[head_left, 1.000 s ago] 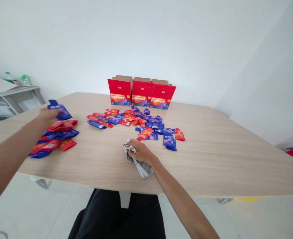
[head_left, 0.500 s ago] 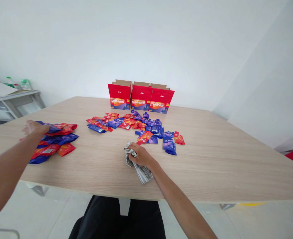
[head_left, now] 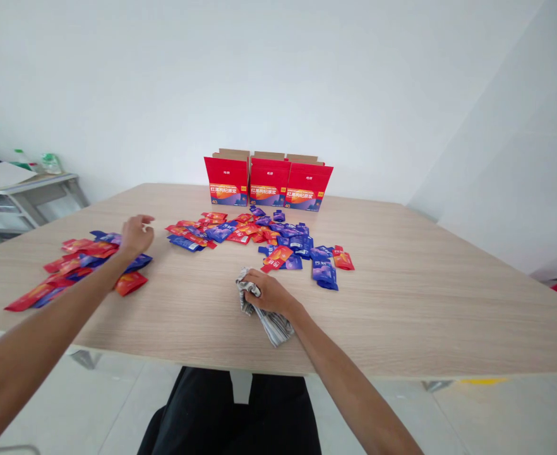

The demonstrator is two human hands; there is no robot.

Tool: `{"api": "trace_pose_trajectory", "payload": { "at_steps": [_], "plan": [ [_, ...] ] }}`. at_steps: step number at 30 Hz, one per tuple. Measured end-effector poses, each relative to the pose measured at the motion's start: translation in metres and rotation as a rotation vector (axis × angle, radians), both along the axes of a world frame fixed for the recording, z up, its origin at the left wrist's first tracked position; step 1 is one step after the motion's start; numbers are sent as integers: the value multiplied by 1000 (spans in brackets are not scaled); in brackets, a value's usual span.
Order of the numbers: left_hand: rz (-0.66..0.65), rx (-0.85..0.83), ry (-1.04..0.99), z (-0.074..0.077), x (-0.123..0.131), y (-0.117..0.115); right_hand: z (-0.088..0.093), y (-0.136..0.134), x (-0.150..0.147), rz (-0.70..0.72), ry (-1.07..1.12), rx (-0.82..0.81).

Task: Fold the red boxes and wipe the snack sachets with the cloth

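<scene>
My right hand (head_left: 269, 292) grips a crumpled grey-and-white striped cloth (head_left: 275, 326) on the table, near the middle of its front part. My left hand (head_left: 137, 234) is over the right side of a pile of red and blue pouches (head_left: 86, 254), with its fingers loosely bent and apart and nothing seen in them. My left forearm hides part of that pile. Beyond the cloth lies a wider spread of red and blue pouches (head_left: 220, 232). A red-orange pouch (head_left: 278, 256) and a blue pouch (head_left: 324, 273) lie closest to my right hand.
Three red boxes (head_left: 268, 183) with raised flaps stand in a row at the back of the wooden table (head_left: 415, 303), near the white wall. To the far left is a grey side table (head_left: 41, 182) bearing paper and a bottle. Something red shows at the right edge.
My left hand has moved right from the left pile's far side to its right side. Pouches in that pile now lie spread toward the front left. My right hand stays on the cloth.
</scene>
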State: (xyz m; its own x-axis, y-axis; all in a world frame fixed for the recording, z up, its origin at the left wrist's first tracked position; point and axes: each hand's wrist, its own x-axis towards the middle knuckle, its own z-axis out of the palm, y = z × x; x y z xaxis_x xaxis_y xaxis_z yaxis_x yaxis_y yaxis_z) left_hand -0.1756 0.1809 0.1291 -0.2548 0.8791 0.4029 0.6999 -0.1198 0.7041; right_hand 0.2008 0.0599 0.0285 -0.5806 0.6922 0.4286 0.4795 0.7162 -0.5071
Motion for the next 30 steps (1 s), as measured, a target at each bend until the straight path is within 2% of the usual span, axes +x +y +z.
{"api": "trace_pose_trajectory", "payload": {
  "at_steps": [5,8,11,16,22,24,26,28,30],
  "plan": [
    [-375,-51,39,-60,107,-7,0,2,0,24,8,26],
    [-521,-96,8,-91,158,-11,1,2,1,30,-4,13],
    [-567,-126,-24,-108,197,-8,5,0,1,55,-4,5],
    [-649,-185,4,-120,238,3,9,-5,0,143,4,-15],
    [-695,-244,221,-122,258,-9,6,-2,1,203,2,-19],
    [-681,-246,274,-117,253,-12,5,-1,2,209,9,-9],
    [-631,-201,315,-108,238,-11,6,-1,3,210,21,-9],
    [-462,-100,357,-99,208,-4,6,-1,4,209,19,-16],
    [-134,-25,359,-92,169,9,7,-2,4,205,12,-21]
  ]
}}
